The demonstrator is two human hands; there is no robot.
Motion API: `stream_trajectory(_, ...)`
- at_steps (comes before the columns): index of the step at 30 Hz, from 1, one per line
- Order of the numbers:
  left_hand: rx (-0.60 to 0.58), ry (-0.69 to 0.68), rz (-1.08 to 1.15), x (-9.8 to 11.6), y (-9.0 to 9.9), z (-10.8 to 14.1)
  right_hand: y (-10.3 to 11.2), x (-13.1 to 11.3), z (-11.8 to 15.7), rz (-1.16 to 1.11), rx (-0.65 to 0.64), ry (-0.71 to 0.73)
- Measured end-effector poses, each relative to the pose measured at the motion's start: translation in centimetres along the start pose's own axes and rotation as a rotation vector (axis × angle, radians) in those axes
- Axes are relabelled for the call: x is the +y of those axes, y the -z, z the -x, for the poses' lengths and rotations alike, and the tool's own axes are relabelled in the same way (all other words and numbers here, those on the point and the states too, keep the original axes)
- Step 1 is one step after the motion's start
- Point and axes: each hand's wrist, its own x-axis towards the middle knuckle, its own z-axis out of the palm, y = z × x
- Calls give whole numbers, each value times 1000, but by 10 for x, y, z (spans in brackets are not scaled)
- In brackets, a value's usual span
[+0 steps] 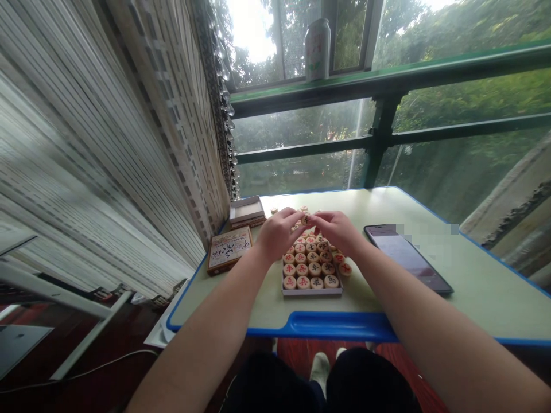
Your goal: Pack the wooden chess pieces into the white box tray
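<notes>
Both hands meet over the far part of a shallow open box (312, 292) filled with rows of round wooden Chinese chess pieces, marked in red and black. Between the fingertips of my left hand (279, 232) and my right hand (338, 232) is a single Chinese chess piece (305, 219), tilted so its marked face shows. The fingers of each hand are closed in a pinch on it. A loose red-marked piece (345, 269) lies against the box's right side, with another beside it. My hands cover part of the far rows.
On the left lie a printed game box (230, 250) and an open tray (246, 210) on another box. A phone (407, 258) rests right of my right forearm. A lone piece (274, 210) is at the back. The table (473, 298) has a blue edge; a can (317, 50) stands on the window rail.
</notes>
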Motion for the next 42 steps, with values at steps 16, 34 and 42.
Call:
stream_trajectory(16, 51, 270, 407, -6, -4, -1, -1, 3, 2, 516, 84, 439)
stream_trajectory(34, -113, 499, 842, -2, 0, 0, -2, 3, 6, 415, 71, 439)
stream_trajectory(42, -42, 357, 519, 21, 18, 10, 11, -24, 32, 316, -9, 175)
